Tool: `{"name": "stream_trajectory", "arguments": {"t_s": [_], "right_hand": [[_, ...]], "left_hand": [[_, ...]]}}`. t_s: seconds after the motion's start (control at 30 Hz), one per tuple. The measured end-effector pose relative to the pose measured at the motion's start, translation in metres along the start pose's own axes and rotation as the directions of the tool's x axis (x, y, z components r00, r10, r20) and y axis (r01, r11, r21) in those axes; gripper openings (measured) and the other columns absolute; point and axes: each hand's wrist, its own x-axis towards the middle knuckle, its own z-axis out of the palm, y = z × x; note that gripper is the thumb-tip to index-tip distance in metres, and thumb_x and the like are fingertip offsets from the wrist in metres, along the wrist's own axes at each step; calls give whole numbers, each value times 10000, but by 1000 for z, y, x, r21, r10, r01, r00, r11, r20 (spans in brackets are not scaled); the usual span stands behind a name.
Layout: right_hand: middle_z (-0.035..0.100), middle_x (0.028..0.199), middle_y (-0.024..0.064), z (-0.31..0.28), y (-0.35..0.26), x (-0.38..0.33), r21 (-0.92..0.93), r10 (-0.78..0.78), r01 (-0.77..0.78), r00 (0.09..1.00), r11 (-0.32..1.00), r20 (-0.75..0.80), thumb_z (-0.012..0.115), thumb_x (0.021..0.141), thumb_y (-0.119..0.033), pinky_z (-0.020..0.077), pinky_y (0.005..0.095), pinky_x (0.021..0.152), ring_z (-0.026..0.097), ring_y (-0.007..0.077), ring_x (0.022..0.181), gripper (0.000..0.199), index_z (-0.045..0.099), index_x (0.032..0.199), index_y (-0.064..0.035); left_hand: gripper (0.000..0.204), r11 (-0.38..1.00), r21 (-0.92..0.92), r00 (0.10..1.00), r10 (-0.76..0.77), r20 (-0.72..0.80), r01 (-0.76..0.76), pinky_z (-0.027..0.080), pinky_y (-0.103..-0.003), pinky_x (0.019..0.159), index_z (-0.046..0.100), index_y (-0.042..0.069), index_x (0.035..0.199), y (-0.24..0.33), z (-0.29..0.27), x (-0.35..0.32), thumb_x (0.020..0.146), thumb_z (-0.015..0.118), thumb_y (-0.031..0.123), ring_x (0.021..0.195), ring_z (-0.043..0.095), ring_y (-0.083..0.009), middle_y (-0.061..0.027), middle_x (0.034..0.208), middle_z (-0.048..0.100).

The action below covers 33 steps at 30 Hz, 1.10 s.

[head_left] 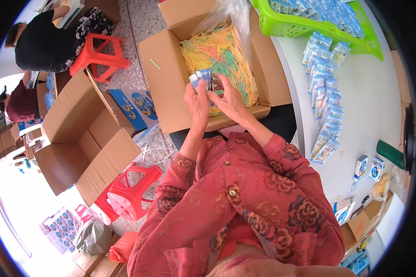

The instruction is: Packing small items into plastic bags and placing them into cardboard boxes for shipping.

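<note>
Both my hands are over an open cardboard carton (pixel 155 85) filled with thin yellow, pink, orange and green sticks (pixel 222 51). Between them are small blue and white packets (pixel 200 77), pressed together; how many I cannot make out. My left hand (pixel 197 104) grips them from the left, thumb on top. The fingers of my right hand (pixel 230 98) are curled at the packets' right edge, thumb and fingertips touching them. What lies under the fingers is hidden. A green stick (pixel 156 64) rests on the carton's left flap.
Right, a white table (pixel 365 106) carries a long row of similar packets (pixel 326 101) and a lime-green basket (pixel 282 25) full of packets. Left are an open carton (pixel 74 161), red stools (pixel 134 194) and another red stool (pixel 94 51). Two people sit or bend at far left.
</note>
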Motion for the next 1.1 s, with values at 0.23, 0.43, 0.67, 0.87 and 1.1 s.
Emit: {"name": "stream_trajectory", "arguments": {"t_s": [0.23, 0.43, 0.67, 0.87, 1.1], "right_hand": [[569, 1046, 201, -1, 3, 1, 93, -28, 30, 999, 995, -16, 604, 807, -200, 506, 330, 746, 587, 262, 937, 518, 376, 1229, -5], [602, 978, 180, -1, -2, 0, 101, -42, 50, 996, 994, -81, 635, 762, -216, 485, 354, 756, 606, 275, 891, 528, 405, 1178, 13], [600, 988, 187, 4, 4, 1, 46, -93, 100, 986, 994, -136, 675, 729, -255, 483, 360, 760, 607, 281, 887, 575, 421, 1170, 12], [600, 1025, 158, -3, -3, 0, 25, -10, 12, 997, 1000, -73, 635, 769, -188, 487, 324, 778, 596, 240, 930, 550, 387, 1224, -4], [566, 885, 256, -1, 5, -3, -213, -223, 193, 966, 958, -129, 494, 804, -74, 453, 447, 682, 563, 398, 794, 424, 385, 1206, 5]], "left_hand": [[264, 1000, -10, 1000, 0, -27, 0, 385, -252, 496, 532, -38, 800, -3, 1, 0, 871, 538, 216, 610, 440, -71, -13, 654, 506], [215, 998, -70, 1000, -12, -15, 11, 400, -209, 544, 580, -7, 889, -2, -1, 0, 902, 510, 196, 651, 459, -43, 16, 753, 547], [221, 1000, -17, 1000, -2, -9, 2, 409, -210, 562, 588, -24, 903, 2, -3, -1, 892, 520, 186, 665, 469, -42, 12, 756, 562], [196, 1000, -13, 1000, 7, -18, -7, 417, -215, 562, 602, -31, 900, 8, -1, -3, 858, 566, 157, 665, 477, -41, 9, 746, 576], [216, 990, 126, 998, 66, 16, -67, 432, -238, 581, 593, -56, 931, 13, 5, -6, 814, 597, 126, 666, 505, -66, -38, 731, 607]]}}
